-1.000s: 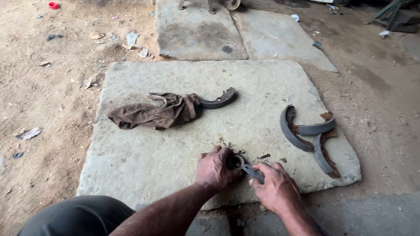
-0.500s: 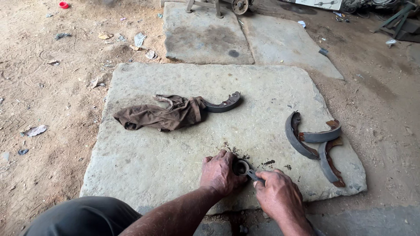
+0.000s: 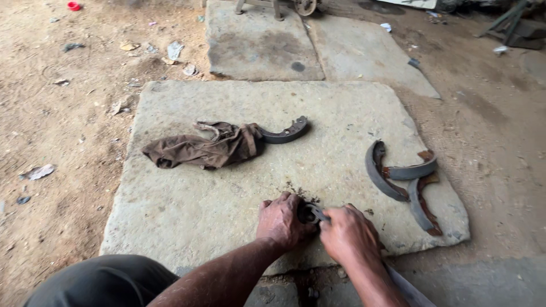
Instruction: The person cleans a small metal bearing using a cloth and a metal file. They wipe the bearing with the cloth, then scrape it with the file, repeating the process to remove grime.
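Low centre of frame: left hand (image 3: 282, 220) and right hand (image 3: 348, 233) clamped together on a small dark metal part (image 3: 310, 212) against the stone surface (image 3: 187, 204). Mid-work seemingly; three brake shoes (image 3: 401, 176) waiting right, another (image 3: 287, 132) beside brown rag (image 3: 202, 149).

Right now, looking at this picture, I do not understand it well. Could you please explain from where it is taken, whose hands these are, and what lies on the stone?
The picture comes from a camera worn on a person's head, looking down, so both bare hands belong to that person. There is no machine.

The left hand and the right hand meet at the near edge of a flat stone slab lying on dirt ground. Between them is a small dark metal part. Both hands are closed around it, so its exact shape is hidden.

Farther back on the slab lies a crumpled brown rag, with one curved brake shoe sticking out from under it. To the right lie three more curved brake shoes, grey with rusty patches, touching each other.

Scraps of litter lie on the dirt at the left.
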The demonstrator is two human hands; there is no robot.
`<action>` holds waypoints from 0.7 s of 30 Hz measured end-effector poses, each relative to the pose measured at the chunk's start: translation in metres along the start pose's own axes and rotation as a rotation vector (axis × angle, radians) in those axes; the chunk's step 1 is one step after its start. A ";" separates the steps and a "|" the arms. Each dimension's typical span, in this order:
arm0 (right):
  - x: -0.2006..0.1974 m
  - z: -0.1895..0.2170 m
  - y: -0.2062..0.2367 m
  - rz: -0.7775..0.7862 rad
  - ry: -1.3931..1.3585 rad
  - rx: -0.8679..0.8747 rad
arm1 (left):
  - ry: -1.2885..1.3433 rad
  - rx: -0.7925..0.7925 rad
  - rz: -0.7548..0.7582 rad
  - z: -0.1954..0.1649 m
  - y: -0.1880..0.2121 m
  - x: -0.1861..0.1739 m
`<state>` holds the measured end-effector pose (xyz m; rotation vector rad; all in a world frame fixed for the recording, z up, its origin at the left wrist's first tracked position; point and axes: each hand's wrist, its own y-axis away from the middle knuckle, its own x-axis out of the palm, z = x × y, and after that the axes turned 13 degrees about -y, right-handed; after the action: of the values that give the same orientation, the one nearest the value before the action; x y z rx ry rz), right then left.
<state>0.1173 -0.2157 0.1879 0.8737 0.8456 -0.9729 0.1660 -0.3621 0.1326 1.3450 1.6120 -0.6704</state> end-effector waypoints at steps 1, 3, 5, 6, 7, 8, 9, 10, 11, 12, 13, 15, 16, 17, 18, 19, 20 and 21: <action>-0.001 0.000 -0.001 -0.009 0.007 -0.009 | 0.005 0.011 -0.016 0.000 0.000 0.001; -0.002 0.001 -0.003 -0.013 0.020 -0.041 | 0.012 0.012 -0.051 0.002 0.002 0.003; -0.005 -0.003 0.004 -0.051 0.011 -0.110 | 0.028 0.000 -0.037 0.003 0.001 0.005; -0.005 -0.004 0.007 -0.069 0.004 -0.142 | 0.034 -0.006 -0.027 0.004 0.001 0.006; -0.004 -0.004 0.009 -0.054 -0.003 -0.106 | 0.025 0.001 -0.048 0.006 0.001 0.007; -0.004 -0.004 0.010 -0.034 -0.007 -0.062 | 0.017 0.011 -0.060 0.006 0.001 0.008; -0.004 -0.004 0.011 -0.030 -0.011 -0.015 | 0.010 0.035 -0.080 0.005 0.000 0.009; -0.003 -0.001 0.006 -0.001 0.000 0.021 | 0.026 0.040 -0.081 0.004 -0.002 0.009; -0.003 0.004 -0.001 0.032 0.013 0.052 | 0.045 0.038 -0.083 0.004 -0.003 0.009; -0.002 0.006 -0.004 0.074 0.027 0.077 | 0.064 0.025 -0.084 0.004 -0.004 0.010; -0.002 0.007 -0.006 0.038 0.021 0.026 | 0.049 0.020 -0.068 0.004 -0.005 0.010; -0.002 0.005 -0.007 -0.029 0.010 -0.083 | 0.019 0.002 -0.038 0.006 -0.006 0.011; -0.003 0.002 -0.005 -0.018 0.020 -0.076 | 0.043 0.033 -0.062 0.007 -0.006 0.011; -0.005 -0.003 -0.002 -0.006 0.027 -0.066 | 0.064 0.064 -0.083 0.009 -0.007 0.012; -0.004 -0.007 0.004 0.013 0.034 -0.051 | 0.085 0.093 -0.098 0.010 -0.007 0.013; -0.002 -0.009 0.007 0.009 0.038 -0.073 | 0.076 0.062 -0.095 0.011 -0.005 0.016; -0.003 -0.009 0.006 -0.004 0.046 -0.085 | 0.070 0.045 -0.091 0.011 -0.006 0.017; -0.002 -0.010 0.007 -0.037 0.055 -0.100 | 0.064 0.042 -0.103 0.010 -0.010 0.018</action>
<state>0.1211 -0.2045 0.1874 0.8043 0.9525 -0.9345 0.1594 -0.3646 0.1111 1.3332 1.7360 -0.7330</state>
